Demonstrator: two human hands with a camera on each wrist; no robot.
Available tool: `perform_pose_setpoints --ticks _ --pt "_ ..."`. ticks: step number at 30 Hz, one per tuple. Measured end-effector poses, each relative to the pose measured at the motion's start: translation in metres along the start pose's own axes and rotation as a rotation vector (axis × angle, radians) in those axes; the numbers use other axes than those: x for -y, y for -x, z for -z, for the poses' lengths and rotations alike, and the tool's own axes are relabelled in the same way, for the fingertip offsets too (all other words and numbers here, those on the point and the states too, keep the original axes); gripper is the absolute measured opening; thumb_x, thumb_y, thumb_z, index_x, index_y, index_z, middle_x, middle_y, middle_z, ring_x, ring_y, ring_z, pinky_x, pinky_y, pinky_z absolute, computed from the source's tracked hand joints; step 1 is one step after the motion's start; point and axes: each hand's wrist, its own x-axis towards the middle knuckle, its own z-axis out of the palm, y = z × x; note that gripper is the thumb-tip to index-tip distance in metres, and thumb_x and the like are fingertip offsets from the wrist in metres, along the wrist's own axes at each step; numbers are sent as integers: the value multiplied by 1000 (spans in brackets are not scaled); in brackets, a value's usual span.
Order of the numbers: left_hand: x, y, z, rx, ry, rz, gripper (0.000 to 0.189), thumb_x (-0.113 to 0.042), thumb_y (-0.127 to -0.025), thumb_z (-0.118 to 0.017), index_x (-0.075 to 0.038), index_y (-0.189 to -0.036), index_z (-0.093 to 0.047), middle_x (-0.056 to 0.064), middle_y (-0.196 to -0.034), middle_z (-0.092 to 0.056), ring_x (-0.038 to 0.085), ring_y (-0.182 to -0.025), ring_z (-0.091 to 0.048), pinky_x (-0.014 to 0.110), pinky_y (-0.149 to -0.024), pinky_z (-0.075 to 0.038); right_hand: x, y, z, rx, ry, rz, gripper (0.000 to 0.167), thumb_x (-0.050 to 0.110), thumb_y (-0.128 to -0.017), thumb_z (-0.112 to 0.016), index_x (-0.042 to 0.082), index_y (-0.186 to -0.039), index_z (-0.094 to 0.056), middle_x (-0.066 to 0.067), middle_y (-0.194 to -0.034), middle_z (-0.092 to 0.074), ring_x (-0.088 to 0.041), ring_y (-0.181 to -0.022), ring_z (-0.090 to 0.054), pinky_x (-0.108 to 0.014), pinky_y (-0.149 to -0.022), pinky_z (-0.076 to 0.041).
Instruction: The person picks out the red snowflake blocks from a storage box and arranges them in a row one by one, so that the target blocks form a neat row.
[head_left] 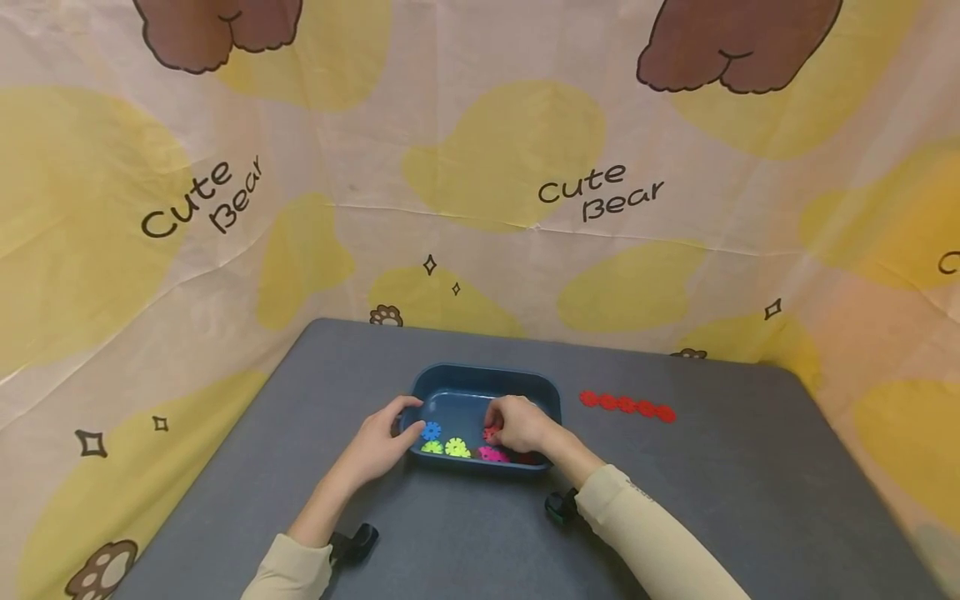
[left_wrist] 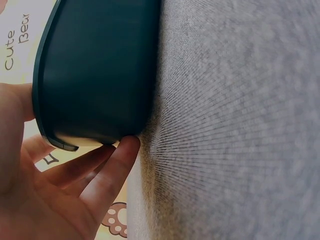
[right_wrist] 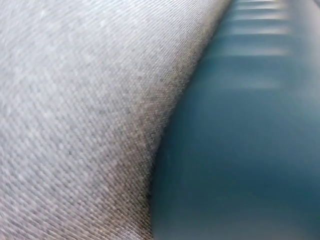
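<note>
A dark blue plastic bin (head_left: 480, 468) stands on the grey table. My left hand (head_left: 382, 442) grips its left end, the thumb over the rim and the fingers along the outer wall (left_wrist: 95, 65). Inside the bin, my right hand (head_left: 519, 423) has its fingers curled down around a red-pink notched disc (head_left: 491, 435). Along the near wall lie a blue disc (head_left: 431, 431), yellow-green discs (head_left: 457, 447) and a magenta disc (head_left: 492, 453). Only the bin's outer side (right_wrist: 240, 150) and the table show in the right wrist view; the hand is hidden there.
To the right of the bin, several red discs (head_left: 627, 404) lie joined in a row on the grey table (head_left: 720, 483). A printed cloth (head_left: 480, 183) with bear figures hangs behind and at both sides. Black wrist straps (head_left: 356, 543) sit at both sleeves.
</note>
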Motion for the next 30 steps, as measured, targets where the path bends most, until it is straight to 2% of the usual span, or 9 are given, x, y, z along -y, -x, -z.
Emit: perform_pose_setpoints --ticks 10,16,21,30 --pt "0 0 0 -3 -12 -10 43 -30 -100 -65 -14 -139 -56 13 -141 -58 28 -111 -57 53 -92 -47 3 5 6 -40 -59 30 17 6 -85 -82 10 -95 -68 2 -80 -57 -14 -73 -54 -33 -70 -49" --pt "0 0 0 -2 -11 -15 43 -29 -100 -64 -14 -140 -56 14 -143 -57 31 -117 -57 56 -96 -47 7 17 21 -78 -177 32 16 8 -88 -79 10 -98 -68 0 -80 -59 -14 -63 -64 -29 -64 -53" --pt "0 0 1 1 -8 -14 44 -29 -101 -64 -12 -140 -55 16 -145 -55 36 -126 -55 60 -100 -45 12 32 36 -77 -281 50 16 8 -89 -78 7 -102 -69 -2 -83 -62 -21 -66 -68 -30 -64 -55" --pt "-1 1 1 2 -4 -17 44 -30 -101 -63 -12 -140 -55 17 -146 -54 40 -132 -51 63 -102 -42 9 58 51 -155 -293 50 18 13 -89 -80 12 -104 -70 2 -85 -64 -16 -73 -62 -32 -63 -54"
